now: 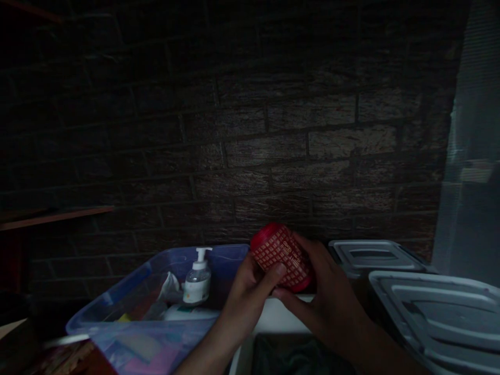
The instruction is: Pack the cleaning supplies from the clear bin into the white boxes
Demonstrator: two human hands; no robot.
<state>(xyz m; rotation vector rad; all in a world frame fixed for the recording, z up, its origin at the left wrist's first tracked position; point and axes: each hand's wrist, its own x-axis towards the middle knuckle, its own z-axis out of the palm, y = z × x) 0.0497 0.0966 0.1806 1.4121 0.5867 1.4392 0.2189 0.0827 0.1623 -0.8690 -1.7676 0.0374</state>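
Note:
Both hands hold a red canister, rounded at the edges and covered in rows of small gold characters. It is tilted, its upper end leaning left. My left hand grips the lower left side with the thumb across the front. Around the right side curls my right hand, its thumb near the bottom edge. Below them is a white container with dark material inside. To the left, a clear pump bottle with a white pump stands in a bluish translucent plastic bin.
Two grey lidded boxes are at the right: a rear lid and a nearer lid. A dark brick wall rises behind everything. At the left a wooden shelf edge juts out. A pale translucent sheet hangs far right.

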